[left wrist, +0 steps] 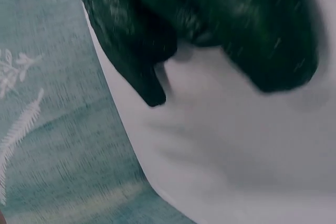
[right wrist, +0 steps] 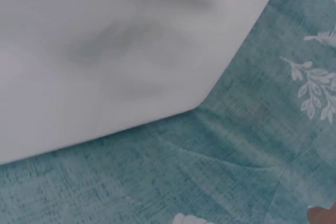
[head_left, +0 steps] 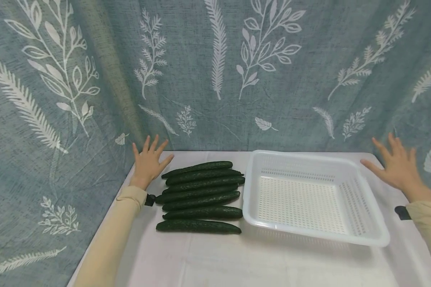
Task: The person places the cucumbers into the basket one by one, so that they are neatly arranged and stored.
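Note:
Several dark green cucumbers (head_left: 201,201) lie side by side across the table, left of a white plastic basket (head_left: 251,191). My left hand (head_left: 146,164) is spread with straight fingers near the table's far left corner, just left of the cucumbers and holding nothing. In the left wrist view the ends of some cucumbers (left wrist: 278,45) show close up. On the other side, my right hand (head_left: 398,169) is spread beyond the basket's right rim, apart from it, with nothing in it. Only a fingertip (right wrist: 321,215) shows in the right wrist view.
A white table (head_left: 215,259) carries everything. Blue-green curtains (head_left: 201,79) with white leaf prints hang behind it and along both sides. The basket has perforated walls and a lattice bottom, and its left rim is close to the cucumbers' right ends.

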Demonstrator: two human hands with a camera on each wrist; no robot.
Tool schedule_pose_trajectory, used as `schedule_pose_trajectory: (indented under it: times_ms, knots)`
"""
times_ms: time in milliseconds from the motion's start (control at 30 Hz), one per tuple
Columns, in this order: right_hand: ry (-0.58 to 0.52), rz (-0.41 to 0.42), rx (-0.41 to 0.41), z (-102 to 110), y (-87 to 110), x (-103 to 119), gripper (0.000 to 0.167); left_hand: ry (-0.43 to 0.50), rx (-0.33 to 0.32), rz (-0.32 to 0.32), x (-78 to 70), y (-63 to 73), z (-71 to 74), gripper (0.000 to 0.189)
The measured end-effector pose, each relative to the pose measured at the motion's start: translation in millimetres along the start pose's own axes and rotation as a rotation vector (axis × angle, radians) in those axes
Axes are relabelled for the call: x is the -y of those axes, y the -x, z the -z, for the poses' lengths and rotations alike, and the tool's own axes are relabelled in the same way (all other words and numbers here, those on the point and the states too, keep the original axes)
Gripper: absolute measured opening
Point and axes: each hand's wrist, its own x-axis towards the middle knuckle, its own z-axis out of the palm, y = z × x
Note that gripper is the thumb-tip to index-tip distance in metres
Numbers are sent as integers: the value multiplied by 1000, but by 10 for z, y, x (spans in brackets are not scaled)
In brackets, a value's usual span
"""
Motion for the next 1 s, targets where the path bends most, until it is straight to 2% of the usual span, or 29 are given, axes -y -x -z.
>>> schedule_pose_trajectory:
  times_ms: [167,433,567,800,1000]
  knots:
    - [-34,44,-16,-62,68,37,80,33,-19,-10,-87,84,-31,65]
    - [-100,81,30,-168,161,62,79,94,-40,-22,-220,310,-65,60]
    - [-118,67,57,-202,202,93,79,125,-59,-31,-290,450,-79,60]
    - [-164,26,139,-238,296,200,79,165,-129,-76,-409,682,-97,55]
    - [-200,32,164,-285,346,255,78,199,-142,-99,-513,848,-85,54]
